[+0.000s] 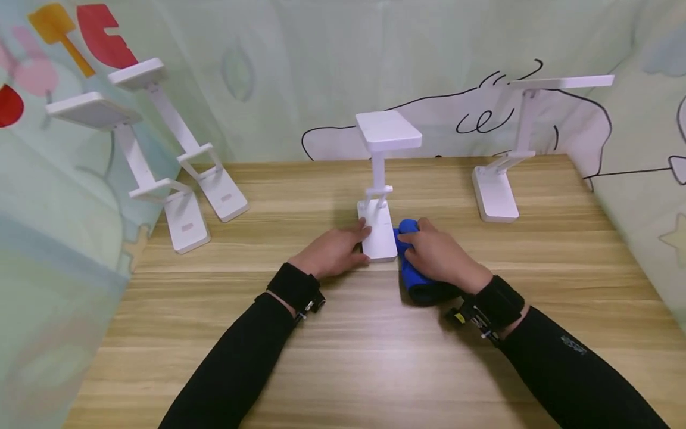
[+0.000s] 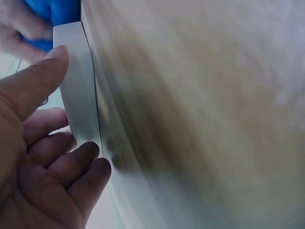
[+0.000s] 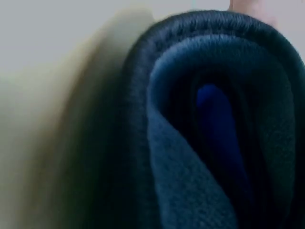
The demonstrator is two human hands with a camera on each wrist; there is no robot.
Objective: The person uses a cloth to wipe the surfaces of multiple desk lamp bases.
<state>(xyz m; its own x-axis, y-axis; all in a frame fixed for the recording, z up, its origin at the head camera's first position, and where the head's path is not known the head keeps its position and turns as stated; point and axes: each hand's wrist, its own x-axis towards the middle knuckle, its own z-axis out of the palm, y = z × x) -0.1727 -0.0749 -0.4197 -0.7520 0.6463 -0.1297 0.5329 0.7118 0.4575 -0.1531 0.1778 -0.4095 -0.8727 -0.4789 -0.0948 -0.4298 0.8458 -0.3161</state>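
Note:
A white desk lamp (image 1: 379, 232) stands at the middle of the table, its flat head folded forward over the base. My left hand (image 1: 333, 250) holds that base from the left side, thumb near the front corner and fingers farther back. In the left wrist view the thumb (image 2: 45, 78) and curled fingertips touch the base's pale edge (image 2: 76, 86). Just right of the lamp lies a rolled blue cloth (image 1: 415, 280) with a dark grey lining. My right hand (image 1: 442, 256) grips this roll from above. Its stitched, layered end (image 3: 209, 24) fills the right wrist view.
Two more white desk lamps (image 1: 187, 223) (image 1: 226, 193) stand close together at the back left. Another white lamp (image 1: 495, 193) is at the back right. A printed curtain (image 1: 278, 71) hangs behind the wooden table (image 1: 343, 357) and along its sides.

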